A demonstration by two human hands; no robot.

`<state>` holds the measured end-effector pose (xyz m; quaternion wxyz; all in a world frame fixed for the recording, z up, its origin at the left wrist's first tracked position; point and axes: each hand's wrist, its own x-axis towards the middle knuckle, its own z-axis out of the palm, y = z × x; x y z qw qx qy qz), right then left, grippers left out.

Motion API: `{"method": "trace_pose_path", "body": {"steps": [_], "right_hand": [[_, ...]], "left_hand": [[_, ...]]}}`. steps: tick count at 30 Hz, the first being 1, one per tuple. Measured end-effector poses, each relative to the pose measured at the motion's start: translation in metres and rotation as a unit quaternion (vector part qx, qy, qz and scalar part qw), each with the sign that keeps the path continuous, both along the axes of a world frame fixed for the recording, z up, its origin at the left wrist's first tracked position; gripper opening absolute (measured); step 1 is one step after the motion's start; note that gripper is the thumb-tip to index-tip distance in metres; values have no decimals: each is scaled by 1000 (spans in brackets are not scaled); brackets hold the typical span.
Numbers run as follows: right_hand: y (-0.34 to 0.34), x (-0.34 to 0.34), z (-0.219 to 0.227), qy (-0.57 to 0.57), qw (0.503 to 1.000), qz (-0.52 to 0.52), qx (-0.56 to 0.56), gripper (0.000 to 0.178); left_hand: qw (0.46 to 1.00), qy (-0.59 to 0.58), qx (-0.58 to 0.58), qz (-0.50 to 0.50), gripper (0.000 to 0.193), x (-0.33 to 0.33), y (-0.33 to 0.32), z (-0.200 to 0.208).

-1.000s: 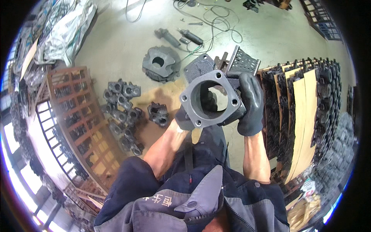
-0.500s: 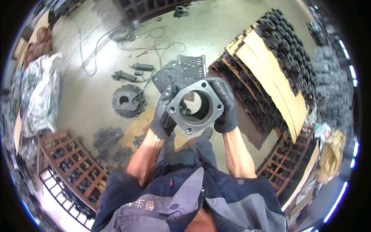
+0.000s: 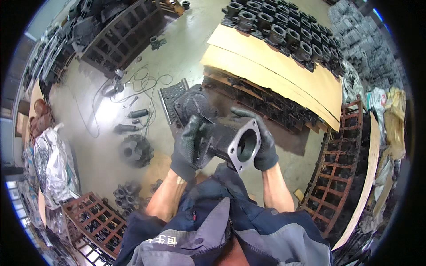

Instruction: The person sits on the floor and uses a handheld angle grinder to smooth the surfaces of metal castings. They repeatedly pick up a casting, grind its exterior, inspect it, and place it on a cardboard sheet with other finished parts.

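Observation:
Between my gloved hands I hold a dark cast metal pipe fitting with a bare, machined square flange facing right and toward me. Bolt holes sit at the flange's corners around a wide round bore. My left hand, in a black glove, is closed on the fitting's far-left end. My right hand, gloved too, grips it behind the flange on the right side. Its lower fingers are partly hidden by the fitting. Just beyond, a dark rounded casting rests against a perforated metal stand on the floor.
Rows of similar black fittings stand on layered cardboard at the far right. Rusty metal crates flank me on the right and lower left. Cables, cylindrical power tools and a round notched casting lie on the floor at left.
The fitting has turned from its bore facing me to lying sideways, its flange now toward the right. My body has swung right, bringing the cardboard stack nearer the middle of view.

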<state>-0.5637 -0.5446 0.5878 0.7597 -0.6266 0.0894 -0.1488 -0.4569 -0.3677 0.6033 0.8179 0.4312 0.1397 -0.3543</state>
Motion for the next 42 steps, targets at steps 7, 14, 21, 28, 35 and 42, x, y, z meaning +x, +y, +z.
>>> {"method": "trace_pose_path", "body": {"steps": [7,14,21,28,35,42], "right_hand": [[-85,-69,9,99,971,-86,200,59],[-148,-108,-63,104,965,-234,-59,43],[-211,-92,-31,176,948,-247,94,52],[-264,-122,-49,223,899,-274,-256,46],[-349,-145,-21,74,944,-276,163,43],[-442,-182,-63,102,975,-197,12,37]], "left_hand": [[992,40,-49,-111,24,-31,-99,-31],[981,83,-37,-174,26,-29,-189,-37],[964,133,-81,-216,31,-3,-265,-49],[959,123,-48,-250,32,-13,-352,-24],[962,27,14,-270,31,-55,-439,-21],[915,-247,73,-311,51,-124,-521,7]]}}
